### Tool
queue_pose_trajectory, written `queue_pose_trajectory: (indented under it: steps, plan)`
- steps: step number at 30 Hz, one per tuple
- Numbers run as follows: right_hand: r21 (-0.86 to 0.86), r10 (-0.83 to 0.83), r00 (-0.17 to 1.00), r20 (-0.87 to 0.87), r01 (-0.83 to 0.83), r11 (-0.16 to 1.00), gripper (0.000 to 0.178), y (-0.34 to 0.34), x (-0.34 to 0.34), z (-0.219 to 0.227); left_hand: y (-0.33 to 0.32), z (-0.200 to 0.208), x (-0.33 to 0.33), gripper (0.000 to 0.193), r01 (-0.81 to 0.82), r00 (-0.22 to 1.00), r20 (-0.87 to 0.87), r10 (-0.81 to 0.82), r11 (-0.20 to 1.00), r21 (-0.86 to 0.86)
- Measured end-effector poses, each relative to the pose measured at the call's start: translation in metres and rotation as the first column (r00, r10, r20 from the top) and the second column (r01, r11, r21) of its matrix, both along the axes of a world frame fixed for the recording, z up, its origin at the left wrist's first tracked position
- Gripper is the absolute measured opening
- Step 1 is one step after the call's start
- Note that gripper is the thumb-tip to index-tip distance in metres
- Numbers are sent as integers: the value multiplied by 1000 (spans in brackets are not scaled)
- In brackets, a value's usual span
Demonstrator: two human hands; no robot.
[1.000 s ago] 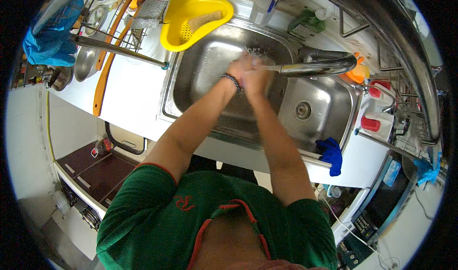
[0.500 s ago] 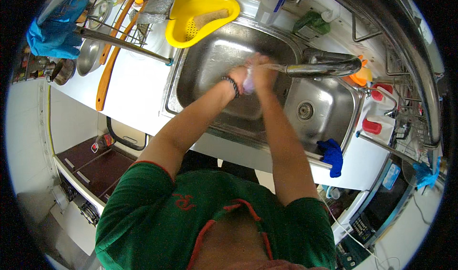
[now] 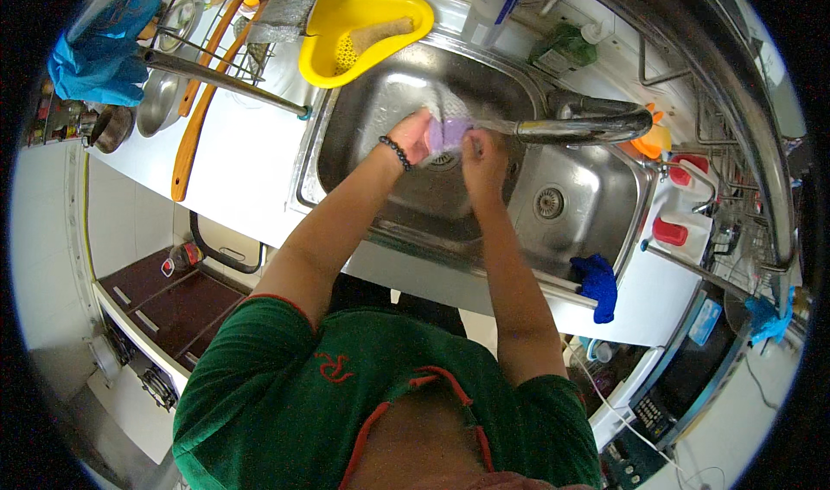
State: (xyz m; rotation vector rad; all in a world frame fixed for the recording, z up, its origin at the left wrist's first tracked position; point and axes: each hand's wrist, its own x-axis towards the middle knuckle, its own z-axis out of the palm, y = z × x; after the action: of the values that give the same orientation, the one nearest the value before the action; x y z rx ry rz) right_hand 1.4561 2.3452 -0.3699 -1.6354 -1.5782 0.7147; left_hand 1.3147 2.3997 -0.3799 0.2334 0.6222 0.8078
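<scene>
Holding left end of purple item [image 3: 448, 133] (kind unclear) in L hand [image 3: 413, 135] w/ fingers closed, just above ctr of frame, over sink [image 3: 354, 144]. Curling fingers of R hand [image 3: 486, 154] at item's right edge, slightly right of ctr; too blurred to tell if gripping. Parted now vs. clasped together a sec ago, thus baring more of item to water from faucet [image 3: 588, 129], right of ctr.

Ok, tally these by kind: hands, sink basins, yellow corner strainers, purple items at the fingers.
Hands: 2, left hand and right hand
Sink basins: 2, larger basin and smaller basin
Yellow corner strainer: 1
Purple item: 1
Total: 6
</scene>
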Motion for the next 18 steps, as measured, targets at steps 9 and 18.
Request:
queue_pose_trajectory:
  steps: [9, 18]
  plan:
    - [-426, -214, 810, -546, -48, 903, 36, 48, -1, 19, 20, -41, -45, 33, -203, 959, -215, 186, 977, -61]
    - [-94, -10, 914, -406, -31, 995, 24, 10, -69, 28, 18, -81, -5, 57, 142, 903, 422, -83, 984, -110]
